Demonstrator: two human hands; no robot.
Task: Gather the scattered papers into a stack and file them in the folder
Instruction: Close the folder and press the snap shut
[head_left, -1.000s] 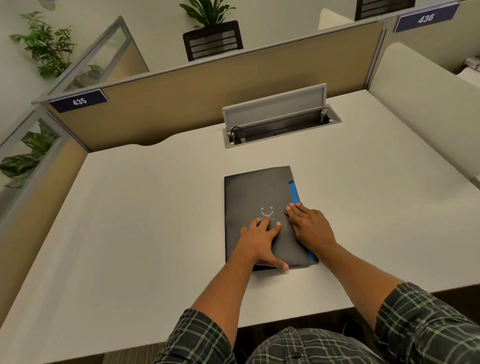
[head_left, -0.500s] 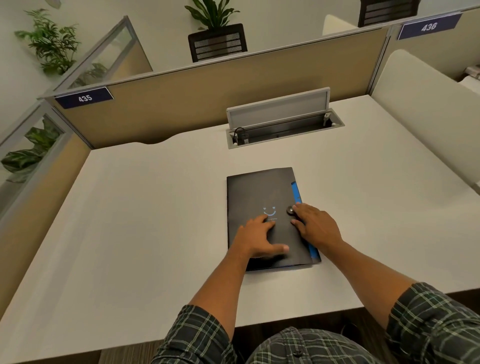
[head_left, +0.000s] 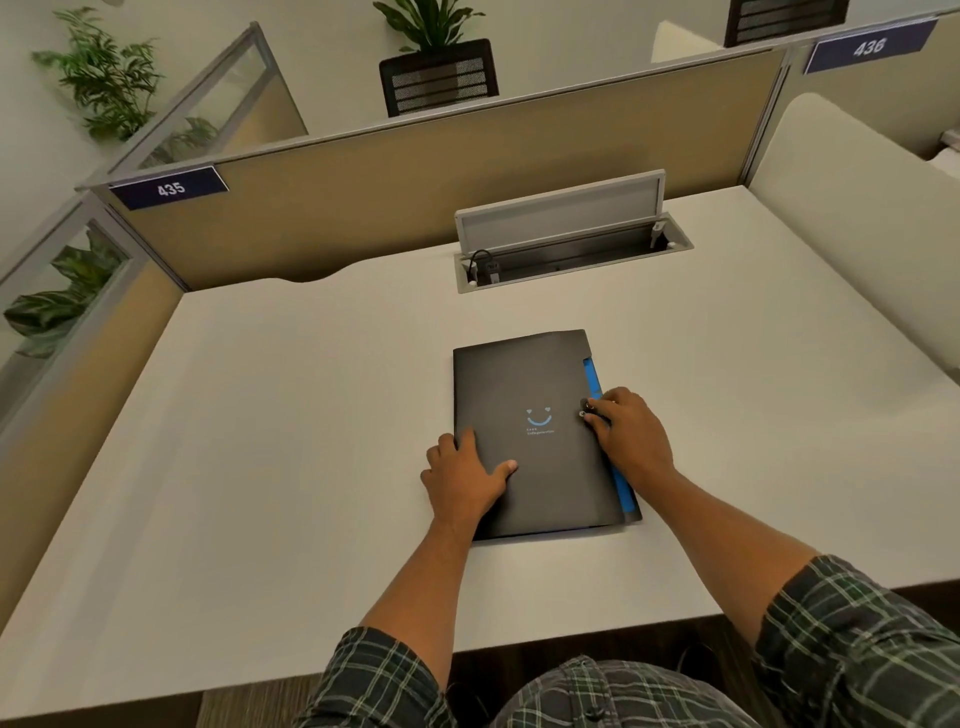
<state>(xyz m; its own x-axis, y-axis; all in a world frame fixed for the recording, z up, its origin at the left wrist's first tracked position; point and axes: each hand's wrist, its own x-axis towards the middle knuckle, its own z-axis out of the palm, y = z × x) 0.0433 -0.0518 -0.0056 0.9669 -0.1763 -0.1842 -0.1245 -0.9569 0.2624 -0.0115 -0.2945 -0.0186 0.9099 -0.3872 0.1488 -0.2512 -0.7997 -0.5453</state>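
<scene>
The folder (head_left: 524, 395) lay closed on the desk (head_left: 260, 415), no loose papers in view; the left hand (head_left: 462, 478) pressed it flat; the right hand (head_left: 631, 436) pinched its clasp (head_left: 586, 409); filing looked nearly done.

Both forearms reach forward, bare from the elbows down, with plaid sleeves at the upper arms. The left hand (head_left: 464, 475) lies palm down, its fingers (head_left: 457, 441) loosely bent and close together, the thumb spread out to the right of them. The right hand (head_left: 631, 434) is also palm down, wrist angled inward; its fingers (head_left: 602, 410) curl leftward, the tips bunched together beyond the knuckles. The two hands stay apart.
</scene>
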